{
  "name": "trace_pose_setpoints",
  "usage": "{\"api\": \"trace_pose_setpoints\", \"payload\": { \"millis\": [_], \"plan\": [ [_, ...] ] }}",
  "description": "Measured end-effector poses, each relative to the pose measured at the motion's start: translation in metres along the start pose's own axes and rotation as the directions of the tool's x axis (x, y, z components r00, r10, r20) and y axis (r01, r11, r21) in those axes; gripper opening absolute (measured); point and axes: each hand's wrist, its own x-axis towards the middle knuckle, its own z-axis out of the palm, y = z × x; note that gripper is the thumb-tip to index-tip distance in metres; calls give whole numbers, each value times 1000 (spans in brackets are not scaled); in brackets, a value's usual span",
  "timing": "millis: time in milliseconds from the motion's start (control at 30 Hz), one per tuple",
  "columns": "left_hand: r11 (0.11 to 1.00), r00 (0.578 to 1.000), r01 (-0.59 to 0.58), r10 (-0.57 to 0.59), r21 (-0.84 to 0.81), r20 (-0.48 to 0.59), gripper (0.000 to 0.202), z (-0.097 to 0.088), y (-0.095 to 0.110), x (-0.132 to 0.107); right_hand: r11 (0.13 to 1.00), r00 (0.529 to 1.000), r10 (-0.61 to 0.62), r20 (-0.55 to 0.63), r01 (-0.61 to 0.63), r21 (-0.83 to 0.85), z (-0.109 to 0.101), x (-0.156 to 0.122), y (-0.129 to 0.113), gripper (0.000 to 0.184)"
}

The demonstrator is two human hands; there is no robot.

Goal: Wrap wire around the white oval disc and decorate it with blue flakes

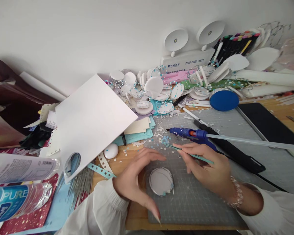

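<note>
1. The teal tweezers (203, 158) are held in the right hand (198, 160); its grip is closed around them, between thumb and fingers.
2. The tweezer tips are pointed at a small cluster of pale blue flower-shaped pieces (165, 140); whether a piece is pinched between them cannot be told.
3. Nothing is held by the left hand (134, 176); its grip is spread wide, with thumb and fingers curved around the left side of a white disc (161, 181).
4. The disc is laid flat on the gray cutting mat (198, 209), between the 2 hands, and a few pale blue bits are seen at its lower right edge.
5. A blue glue gun (186, 132) is placed just beyond the tweezers, with a long translucent glue stick (245, 141) seated in its back.
6. Many white rounds (154, 85) are piled at the back of the tabletop (136, 215).
7. To the left, a large white board (93, 114) is propped at a slant, and 2 bottles (12, 199) are seen near the edge.
</note>
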Motion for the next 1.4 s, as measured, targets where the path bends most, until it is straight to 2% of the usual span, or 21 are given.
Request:
{"api": "trace_pose_setpoints", "payload": {
  "millis": [67,133,200,267,333,433,600,833,1100,1400],
  "plan": [
    [998,999,23,-24,-55,-27,85,0,0,-1,997,999,48,-22,-47,67,-1,0,-3,19],
    [995,991,76,-82,-61,-102,55,1,0,-1,986,997,79,-9,-76,146,-3,1,-5,20],
    [988,964,155,-157,-26,-216,29,3,-2,-1,968,995,93,19,-95,231,-4,2,-7,20],
    [976,929,218,-204,12,-309,21,4,-3,0,943,990,125,60,-138,304,-4,3,-8,19],
    [975,924,222,-201,29,-326,23,5,-4,2,914,980,170,107,-197,354,-5,2,-11,14],
    [985,942,171,-152,38,-298,24,6,-5,4,886,963,219,154,-263,381,-4,0,-15,10],
    [988,941,145,-121,56,-315,3,7,-7,4,871,953,241,182,-295,393,-3,-1,-16,10],
    [985,938,153,-121,76,-324,6,6,-3,5,844,950,256,178,-310,437,-4,-1,-15,12],
    [980,937,179,-142,88,-319,14,5,0,6,853,948,272,166,-318,414,-3,-3,-12,10],
    [978,928,178,-131,105,-348,8,5,-1,7,878,957,236,170,-285,384,-3,-5,-10,13]
  ]
}}
